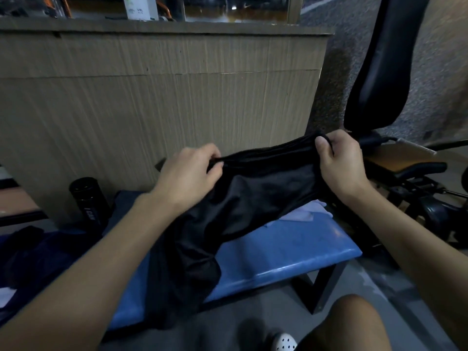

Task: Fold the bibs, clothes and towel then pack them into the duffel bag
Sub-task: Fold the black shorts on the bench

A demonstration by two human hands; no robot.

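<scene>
Black garment (253, 196) is up off the surface, stretched by its top hem btw both hands. The rest hangs toward 7 o'clock and drapes over the near edge of the blue surface (291, 252). Left grip (188, 173), at approx 10 o'clock of the cloth, pinches the hem btw thumb and curled fingers. Right grip (340, 162), at 2 o'clock, does likewise, thumb in front, fingers curled behind. It's prob. held this way to pull the hem taut and square the piece before a fold. The gathered band suggests shorts, but it's too dark to be sure. This item isn't folded yet, and nothing is seen packed. A pale cloth (305, 215) lies on the surface just below the right wrist, partly under the black fabric. Bare blue pad lies at 4–5 o'clock of the garment, enough to lay it flat imo. The pad is narrow though, w/ edges close at near side and right end, so loose fabric could slip to the floor. Black bottle (88, 201) stands at 9 o'clock, well apart from the hands. Dark navy heap (38, 252) sits at 8 o'clock; bag or clothes, can't tell. Wood panel (152, 97) closes off 12 o'clock, and a black chair (385, 62) is at 1–2 o'clock, near the right grip.
</scene>
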